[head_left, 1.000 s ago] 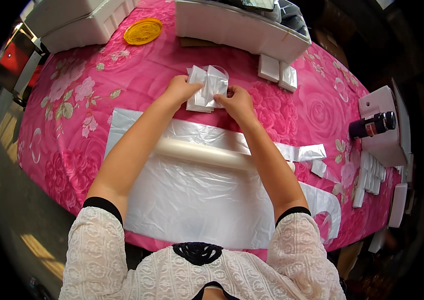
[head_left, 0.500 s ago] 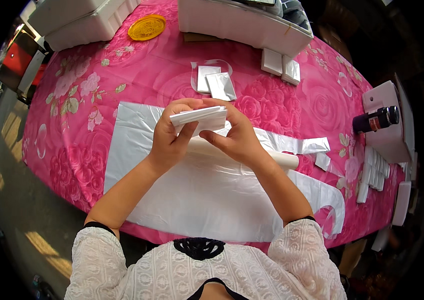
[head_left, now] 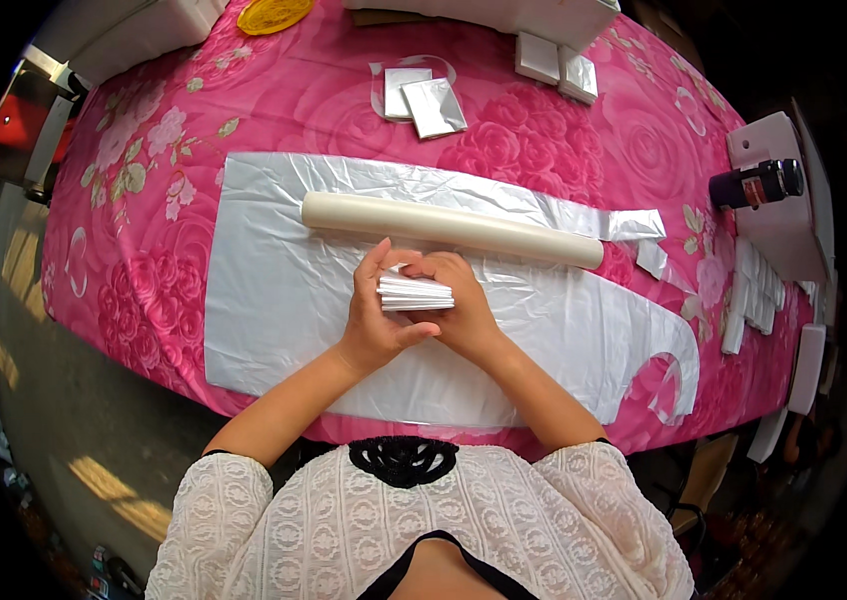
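Observation:
Between my two hands is a small stack of folded white plastic sheets (head_left: pixel 416 293), its many layered edges facing me. My left hand (head_left: pixel 374 320) cups it on the left, with the thumb side below the stack. My right hand (head_left: pixel 464 305) closes round its other end. Both hands are above a white plastic sheet (head_left: pixel 294 330), spread flat and wrinkled, with a rounded cut-out at its right end that looks like an apron's neck loop. Just beyond my fingers, a cream-coloured roller tube (head_left: pixel 454 230) lies across the sheet.
Two flat white packets (head_left: pixel 434 108) overlap farther back on the pink flowered tablecloth (head_left: pixel 344 130). More white packets (head_left: pixel 538 58) sit beside a foam box (head_left: pixel 504 12). A yellow round object (head_left: pixel 275 15) is far left. A dark bottle (head_left: pixel 756 184) and several white bundles (head_left: pixel 752 290) are at the right.
Both hands have come down and nearer to me with the stack, uncovering the tube. The stack now turns its layered edges toward me. My view has shifted, so the table appears higher.

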`<action>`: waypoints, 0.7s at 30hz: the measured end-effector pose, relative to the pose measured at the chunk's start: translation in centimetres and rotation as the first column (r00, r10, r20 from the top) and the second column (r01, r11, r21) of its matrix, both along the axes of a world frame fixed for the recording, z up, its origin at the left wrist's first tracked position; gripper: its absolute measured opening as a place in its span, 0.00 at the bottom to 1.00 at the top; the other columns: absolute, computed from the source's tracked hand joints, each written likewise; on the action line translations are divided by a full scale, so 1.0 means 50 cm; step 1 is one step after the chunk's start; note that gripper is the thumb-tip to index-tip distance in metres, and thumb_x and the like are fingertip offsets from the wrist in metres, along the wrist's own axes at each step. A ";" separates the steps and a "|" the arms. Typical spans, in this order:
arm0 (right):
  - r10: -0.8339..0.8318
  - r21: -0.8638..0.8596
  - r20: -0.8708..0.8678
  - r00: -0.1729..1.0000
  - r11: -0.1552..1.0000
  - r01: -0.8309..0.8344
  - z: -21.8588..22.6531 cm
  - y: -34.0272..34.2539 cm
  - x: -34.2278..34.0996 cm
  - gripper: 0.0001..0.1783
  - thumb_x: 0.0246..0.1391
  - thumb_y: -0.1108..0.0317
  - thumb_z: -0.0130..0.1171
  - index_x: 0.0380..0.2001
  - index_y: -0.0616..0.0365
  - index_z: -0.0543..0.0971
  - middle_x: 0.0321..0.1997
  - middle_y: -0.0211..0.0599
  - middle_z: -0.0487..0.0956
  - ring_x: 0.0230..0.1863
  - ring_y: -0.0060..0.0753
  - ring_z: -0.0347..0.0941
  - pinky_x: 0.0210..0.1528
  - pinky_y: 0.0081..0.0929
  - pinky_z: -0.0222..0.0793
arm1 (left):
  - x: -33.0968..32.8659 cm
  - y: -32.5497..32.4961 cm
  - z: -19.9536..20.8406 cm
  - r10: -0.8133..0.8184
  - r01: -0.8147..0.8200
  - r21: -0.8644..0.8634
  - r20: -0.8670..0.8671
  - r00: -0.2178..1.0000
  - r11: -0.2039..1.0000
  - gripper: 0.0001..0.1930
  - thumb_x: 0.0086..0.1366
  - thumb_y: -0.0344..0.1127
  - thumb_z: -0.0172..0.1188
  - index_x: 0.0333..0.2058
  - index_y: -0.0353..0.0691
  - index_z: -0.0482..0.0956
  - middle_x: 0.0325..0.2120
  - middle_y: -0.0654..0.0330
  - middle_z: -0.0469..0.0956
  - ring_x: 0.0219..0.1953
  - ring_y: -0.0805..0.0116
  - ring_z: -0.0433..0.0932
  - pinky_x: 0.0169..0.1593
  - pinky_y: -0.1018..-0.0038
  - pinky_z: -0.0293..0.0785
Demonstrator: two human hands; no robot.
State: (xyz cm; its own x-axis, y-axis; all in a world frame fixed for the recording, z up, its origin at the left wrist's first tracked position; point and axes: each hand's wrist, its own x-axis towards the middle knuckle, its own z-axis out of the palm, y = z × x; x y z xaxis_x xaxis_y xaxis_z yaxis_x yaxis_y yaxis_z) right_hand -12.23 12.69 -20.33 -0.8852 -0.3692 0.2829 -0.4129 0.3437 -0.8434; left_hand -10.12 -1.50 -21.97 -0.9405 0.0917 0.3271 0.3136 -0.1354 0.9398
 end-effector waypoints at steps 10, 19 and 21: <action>-0.077 0.086 -0.066 0.995 0.993 0.082 0.002 0.008 -0.015 0.14 0.30 0.71 0.64 0.27 0.53 0.75 0.28 0.30 0.75 0.36 0.38 0.67 0.44 0.33 0.59 | -0.009 0.004 -0.014 0.026 -0.074 -0.276 -0.173 0.985 0.958 0.31 0.51 0.43 0.66 0.48 0.40 0.59 0.43 0.53 0.66 0.45 0.57 0.68 0.49 0.66 0.64; -0.105 0.038 -0.059 0.993 0.994 0.107 0.002 0.007 -0.017 0.11 0.31 0.71 0.64 0.24 0.52 0.76 0.27 0.27 0.76 0.33 0.36 0.68 0.44 0.32 0.59 | -0.007 0.009 -0.004 0.047 -0.118 -0.335 -0.213 0.976 0.935 0.31 0.43 0.23 0.63 0.46 0.41 0.59 0.43 0.51 0.66 0.46 0.53 0.67 0.50 0.64 0.64; -0.113 0.036 -0.063 0.992 0.993 0.116 -0.002 0.008 -0.017 0.11 0.31 0.71 0.64 0.24 0.51 0.76 0.27 0.28 0.77 0.34 0.36 0.68 0.44 0.32 0.59 | -0.007 0.010 -0.002 0.052 -0.123 -0.340 -0.210 0.976 0.932 0.31 0.42 0.21 0.62 0.46 0.41 0.59 0.43 0.51 0.66 0.46 0.53 0.67 0.50 0.64 0.64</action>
